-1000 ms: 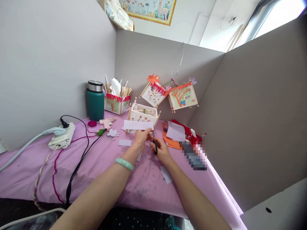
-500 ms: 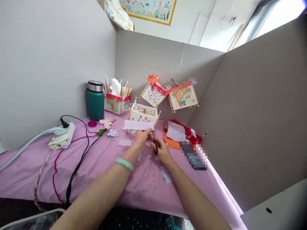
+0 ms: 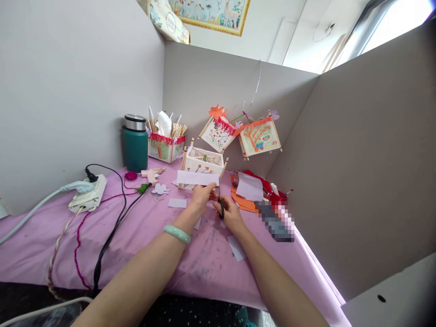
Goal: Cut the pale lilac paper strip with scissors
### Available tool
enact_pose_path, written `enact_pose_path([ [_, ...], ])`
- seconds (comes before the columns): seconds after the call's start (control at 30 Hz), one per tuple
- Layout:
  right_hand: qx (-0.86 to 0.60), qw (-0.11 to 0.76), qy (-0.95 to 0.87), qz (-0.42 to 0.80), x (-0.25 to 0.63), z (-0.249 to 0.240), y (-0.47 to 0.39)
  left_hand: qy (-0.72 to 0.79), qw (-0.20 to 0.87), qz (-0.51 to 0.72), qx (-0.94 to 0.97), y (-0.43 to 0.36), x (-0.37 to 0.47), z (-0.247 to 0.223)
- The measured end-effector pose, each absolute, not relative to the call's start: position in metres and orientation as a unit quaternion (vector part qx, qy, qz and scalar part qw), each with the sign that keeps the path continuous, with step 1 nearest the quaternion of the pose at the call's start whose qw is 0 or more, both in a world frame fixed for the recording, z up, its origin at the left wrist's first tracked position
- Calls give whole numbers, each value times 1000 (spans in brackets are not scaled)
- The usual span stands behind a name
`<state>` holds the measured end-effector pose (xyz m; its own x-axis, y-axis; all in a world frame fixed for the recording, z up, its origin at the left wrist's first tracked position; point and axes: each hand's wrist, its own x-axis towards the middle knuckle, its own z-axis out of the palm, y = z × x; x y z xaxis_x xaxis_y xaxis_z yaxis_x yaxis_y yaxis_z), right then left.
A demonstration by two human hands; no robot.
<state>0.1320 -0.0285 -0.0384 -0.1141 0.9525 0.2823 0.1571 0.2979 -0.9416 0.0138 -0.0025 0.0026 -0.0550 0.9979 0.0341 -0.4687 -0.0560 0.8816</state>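
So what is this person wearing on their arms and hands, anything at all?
Very little. Both forearms are bare, with no sleeves in view. The left hand has a smooth, pale green bangle round its wrist, like jade. The right hand shows no glove or watch; rings are too small to tell.

Daylight poured in from a blown-out window (image 3: 395,20) at the upper right of the frame, leaving the grey partition walls (image 3: 68,91) evenly and softly lit with only faint shadows on the desk (image 3: 204,263). The wide lens bent straight lines toward the edges, the centre stayed sharp, and a pixelated patch (image 3: 275,220) sat right of centre.
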Motion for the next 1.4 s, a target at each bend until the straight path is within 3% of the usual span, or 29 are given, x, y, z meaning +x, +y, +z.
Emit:
enact_pose_path([
  [1.4,-440,498,-653,364,138,-49,-20,367,584,622,370,-4,14,2],
])
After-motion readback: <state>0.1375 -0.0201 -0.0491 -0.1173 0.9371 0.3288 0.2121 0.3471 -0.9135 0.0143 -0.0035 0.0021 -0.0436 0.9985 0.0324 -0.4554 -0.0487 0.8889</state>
